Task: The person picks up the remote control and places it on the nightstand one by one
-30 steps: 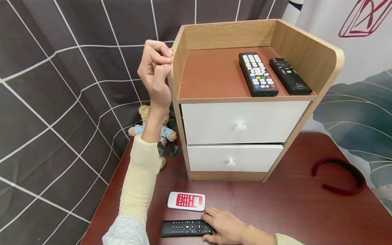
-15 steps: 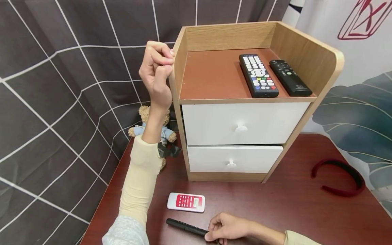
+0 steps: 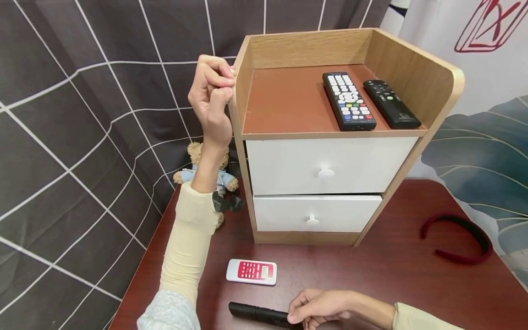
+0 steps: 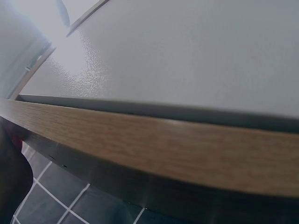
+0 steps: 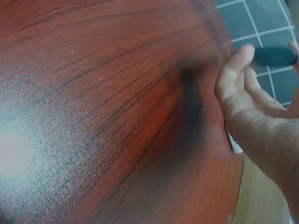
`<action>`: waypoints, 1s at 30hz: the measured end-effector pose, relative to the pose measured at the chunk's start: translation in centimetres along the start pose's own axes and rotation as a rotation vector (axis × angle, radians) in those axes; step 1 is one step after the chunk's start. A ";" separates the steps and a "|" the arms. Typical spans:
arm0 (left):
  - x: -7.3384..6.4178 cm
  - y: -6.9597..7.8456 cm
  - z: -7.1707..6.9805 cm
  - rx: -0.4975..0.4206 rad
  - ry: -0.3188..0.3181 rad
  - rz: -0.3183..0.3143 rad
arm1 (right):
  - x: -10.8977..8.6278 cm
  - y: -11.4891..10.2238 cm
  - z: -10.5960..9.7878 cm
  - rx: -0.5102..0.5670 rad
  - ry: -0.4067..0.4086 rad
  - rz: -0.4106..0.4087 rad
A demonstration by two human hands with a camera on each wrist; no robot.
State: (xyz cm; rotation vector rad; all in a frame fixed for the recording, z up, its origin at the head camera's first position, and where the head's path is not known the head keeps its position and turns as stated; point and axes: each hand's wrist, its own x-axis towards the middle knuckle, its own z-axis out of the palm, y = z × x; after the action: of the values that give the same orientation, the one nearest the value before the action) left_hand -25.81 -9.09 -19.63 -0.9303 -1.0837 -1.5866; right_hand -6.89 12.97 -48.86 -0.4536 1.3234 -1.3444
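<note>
My right hand (image 3: 319, 306) pinches one end of a black remote control (image 3: 264, 314), which is turned on its side low over the table. In the right wrist view, the end of that remote (image 5: 274, 56) shows dark between thumb and fingers. My left hand (image 3: 211, 98) is raised, its curled fingers holding the left side panel's edge of a small wooden drawer cabinet (image 3: 305, 238). The left wrist view shows that panel edge (image 4: 140, 140) close up beside a white drawer front. A white remote with a red face (image 3: 251, 272) lies on the table just beyond the black one.
On the cabinet's brown top lie a black remote with white buttons (image 3: 349, 101) and a plain black remote (image 3: 392, 104). Both white drawers (image 3: 280, 167) are closed or nearly so. A teddy bear (image 3: 226, 179) sits behind my left forearm. A dark red headband (image 3: 458, 238) lies at right.
My right hand, flat over the black remote earlier, has pinched its end, turned it on its side and drawn it slightly rightward. My left hand stays at the cabinet edge.
</note>
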 end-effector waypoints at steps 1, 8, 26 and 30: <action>0.1 0.0 0.0 -0.001 -0.001 0.001 | -0.2 -0.2 -0.1 0.014 -0.020 0.006; 0.2 -0.1 -0.3 0.006 -0.013 0.008 | -1.7 -1.5 -0.3 0.029 -0.080 -0.014; 0.1 -0.3 -0.2 -0.001 -0.031 0.015 | -9.3 -10.4 1.3 -0.013 -0.040 -0.163; 0.0 -0.2 -0.3 -0.002 -0.024 0.009 | -11.5 -13.1 1.5 -0.020 0.019 -0.200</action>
State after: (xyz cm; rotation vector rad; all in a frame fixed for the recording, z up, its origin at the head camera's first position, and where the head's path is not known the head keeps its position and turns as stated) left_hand -26.06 -9.35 -19.75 -0.9566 -1.0931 -1.5727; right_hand -7.94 18.73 -32.40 -0.6016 1.3353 -1.5040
